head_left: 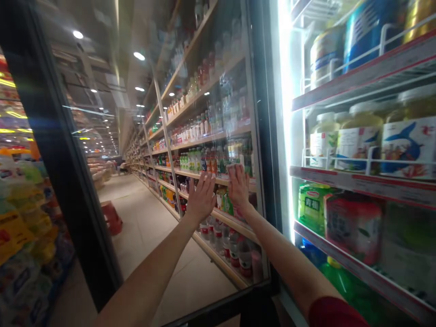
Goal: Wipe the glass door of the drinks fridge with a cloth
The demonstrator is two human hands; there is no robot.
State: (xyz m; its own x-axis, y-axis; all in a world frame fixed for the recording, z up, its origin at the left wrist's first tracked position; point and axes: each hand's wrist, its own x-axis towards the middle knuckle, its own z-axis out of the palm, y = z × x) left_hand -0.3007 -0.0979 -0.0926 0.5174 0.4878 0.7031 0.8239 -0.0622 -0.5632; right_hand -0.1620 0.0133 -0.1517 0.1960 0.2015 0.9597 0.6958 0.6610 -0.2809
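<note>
A glass fridge door [143, 136] with a black frame stands swung open in front of me. My left hand [201, 198] lies flat against the glass with its fingers stretched upward. My right hand [238, 184] presses on the same pane close beside it, fingers together and extended, nearer the door's hinge edge [264, 136]. Neither hand holds anything. Through the glass I see a long aisle with shelves of bottled drinks [204, 159].
The lit fridge interior [357, 150] on the right holds jars, tins and green packets on red-edged shelves. A red stool [111, 217] stands on the aisle floor. Packaged goods [20, 218] fill the left edge.
</note>
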